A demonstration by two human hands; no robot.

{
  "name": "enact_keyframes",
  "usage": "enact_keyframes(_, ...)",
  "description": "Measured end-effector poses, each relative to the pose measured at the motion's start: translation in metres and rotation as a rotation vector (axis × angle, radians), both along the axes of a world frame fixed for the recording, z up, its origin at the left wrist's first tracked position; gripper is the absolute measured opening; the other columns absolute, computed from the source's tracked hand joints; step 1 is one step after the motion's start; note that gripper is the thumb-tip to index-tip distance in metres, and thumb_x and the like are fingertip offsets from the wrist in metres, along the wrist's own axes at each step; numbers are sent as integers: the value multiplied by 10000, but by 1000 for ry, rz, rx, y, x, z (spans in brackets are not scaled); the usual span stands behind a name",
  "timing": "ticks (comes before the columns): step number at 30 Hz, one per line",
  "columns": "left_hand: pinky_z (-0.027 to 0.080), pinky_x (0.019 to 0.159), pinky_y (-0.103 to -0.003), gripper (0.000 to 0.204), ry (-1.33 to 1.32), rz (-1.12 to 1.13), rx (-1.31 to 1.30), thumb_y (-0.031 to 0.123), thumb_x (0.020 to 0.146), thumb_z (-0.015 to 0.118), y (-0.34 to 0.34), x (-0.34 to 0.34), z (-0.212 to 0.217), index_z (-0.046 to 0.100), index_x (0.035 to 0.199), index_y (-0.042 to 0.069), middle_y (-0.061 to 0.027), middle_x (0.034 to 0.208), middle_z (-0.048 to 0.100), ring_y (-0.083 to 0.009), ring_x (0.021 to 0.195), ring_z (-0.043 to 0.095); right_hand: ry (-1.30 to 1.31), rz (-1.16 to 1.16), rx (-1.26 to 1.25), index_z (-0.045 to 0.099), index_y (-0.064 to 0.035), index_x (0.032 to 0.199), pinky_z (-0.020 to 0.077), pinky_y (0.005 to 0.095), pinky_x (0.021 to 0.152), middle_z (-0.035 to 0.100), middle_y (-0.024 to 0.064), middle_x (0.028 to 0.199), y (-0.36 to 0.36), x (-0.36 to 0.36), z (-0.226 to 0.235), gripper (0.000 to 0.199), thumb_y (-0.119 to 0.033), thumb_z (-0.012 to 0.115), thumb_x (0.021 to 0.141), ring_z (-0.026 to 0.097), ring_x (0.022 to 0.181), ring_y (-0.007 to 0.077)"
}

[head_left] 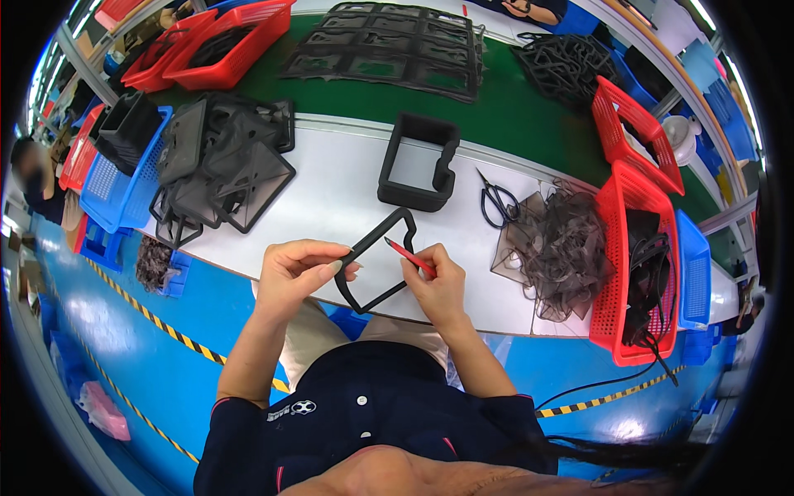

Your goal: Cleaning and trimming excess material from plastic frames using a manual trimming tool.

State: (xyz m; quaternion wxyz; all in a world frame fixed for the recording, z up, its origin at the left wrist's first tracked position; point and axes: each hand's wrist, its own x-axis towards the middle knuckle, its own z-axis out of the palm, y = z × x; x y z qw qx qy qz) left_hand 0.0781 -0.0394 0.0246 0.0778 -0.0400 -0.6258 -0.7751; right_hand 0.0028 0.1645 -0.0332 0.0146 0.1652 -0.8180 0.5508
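My left hand (294,266) pinches the left side of a thin black rubber frame (389,293), holding it tilted above the near edge of the white table (339,190). My right hand (440,285) grips a slim red tool (408,255) whose tip points into the frame's opening, near its upper edge. Both hands hover just over the table edge, close to my body.
A stack of black frames (418,161) stands behind my hands. Black scissors (496,202) lie to the right, beside a heap of thin trimmings (558,248). A pile of black frames (219,169) sits left. Red baskets (637,264) and blue baskets (120,178) flank the table.
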Motion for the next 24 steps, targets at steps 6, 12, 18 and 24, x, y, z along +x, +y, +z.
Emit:
enact_keyframes(6, 526, 822, -361, 306, -103, 246, 278, 147, 895, 425, -2, 10, -6, 627, 1013, -50, -207, 1030, 633, -288, 812, 664, 68, 117, -87, 530, -26, 776, 404, 235, 482, 567, 62, 606, 1, 6, 13, 181, -60, 695, 710, 500, 502, 113)
enact_keyframes(12, 495, 598, -249, 330, -213, 359, -255, 202, 894, 449, -46, 61, -41, 643, 946, -60, -113, 741, 665, -170, 604, 620, 114, 193, -93, 505, -18, 781, 406, 248, 478, 566, 76, 606, -1, 4, 30, 192, -40, 681, 705, 506, 499, 130)
enact_keyframes(18, 434, 503, -198, 273, -380, 280, -608, 242, 841, 599, -12, 34, -27, 666, 842, -22, -66, 636, 646, -75, 545, 565, 44, 171, -82, 493, -25, 759, 366, 252, 449, 527, 51, 548, -9, -1, 39, 189, -47, 677, 718, 454, 458, 113)
enact_keyframes(24, 421, 470, -194, 239, -213, 306, -739, 185, 806, 672, 2, -51, 9, 644, 700, -27, -45, 559, 610, -64, 490, 545, 73, 10, -97, 481, -43, 727, 311, 244, 434, 438, 2, 491, -2, -46, 66, 214, -106, 686, 734, 363, 450, 72)
